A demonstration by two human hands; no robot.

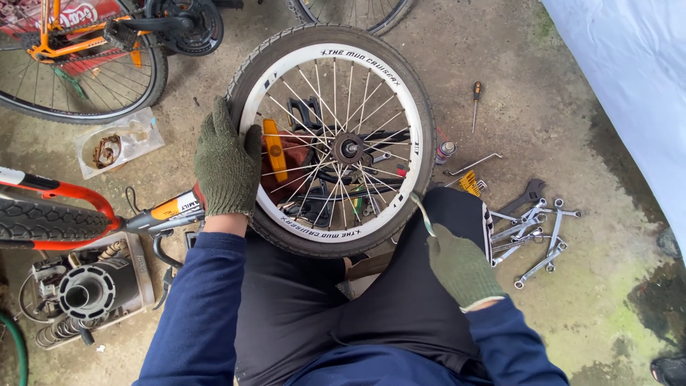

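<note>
A: Hands first, pls. Left?

B: Left hand (pixel 227 166), green knit glove, laid flat w/ fingers spread wide over left side of the small spoked bicycle wheel w/ black tyre and white rim (pixel 333 140). Palm on tyre, fingertips up toward the rim top. Pressing, not gripping round anything.

A: Right?

B: Right hand (pixel 461 266), same glove type, curled shut round a thin metal lever tool (pixel 421 212). Tool tip meets tyre at lower right edge of wheel. Hand rests over right thigh.

A: Wheel position?

B: Lying roughly flat in front of person, near edge resting against knees in black trousers (pixel 400 300). Silver hub centre, orange reflector (pixel 272 150) in spokes left of hub. Dark parts visible through spokes beneath, can't tell what exactly.

A: Nearby, right side?

B: Pile of silver spanners (pixel 532 232) on concrete floor (pixel 572 129), just right of right knee. Bent metal rod (pixel 471 165) and small spray can (pixel 444 151) beside wheel's right edge. Screwdriver w/ orange-black handle (pixel 475 104) farther up. White sheet (pixel 629 78) at far right.

A: Left side?

B: Red bicycle frame w/ knobbly black tyre (pixel 50 214) at left edge, its tube touching left wrist area. Grey tray of metal parts and springs (pixel 86 293) below it. Clear plastic bag w/ rusty chain bits (pixel 118 143) above. Orange bicycle w/ large spoked wheel (pixel 78 64) top left.
</note>
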